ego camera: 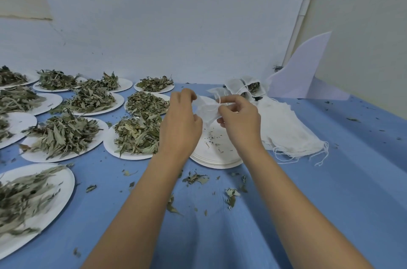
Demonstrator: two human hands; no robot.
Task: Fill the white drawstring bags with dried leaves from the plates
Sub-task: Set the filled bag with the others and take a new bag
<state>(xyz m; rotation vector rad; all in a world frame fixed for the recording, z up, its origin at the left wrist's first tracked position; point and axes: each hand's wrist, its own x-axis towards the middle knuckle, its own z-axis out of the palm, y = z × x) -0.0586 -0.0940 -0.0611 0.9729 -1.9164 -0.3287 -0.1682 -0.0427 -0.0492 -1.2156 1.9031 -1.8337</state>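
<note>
Both hands are up over the tabletop point(330, 180), close together, each pinching the same white bag point(206, 111) held between them. I see the left hand point(179, 123) with its fingers curled onto the bag's left edge; the right hand point(240, 117) grips the right edge, where the drawstring point(218, 99) loops up past its fingers. The bag looks flat and limp, and I cannot tell whether its mouth is open. It hangs just above a stack point(217, 155) of bare plates with only crumbs on top. Left of that stack, plates point(109, 140) heaped with leaves point(136, 134) spread in rows to the frame edge; the nearest heap sits just beside the left wrist. Right of the stack lies a pile of empty bags point(284, 127), strings trailing off its near end, and behind it a cluster of filled bags point(250, 88) sits near the wall. Leaf scraps point(196, 178) lie scattered on the blue cloth under the forearms
</note>
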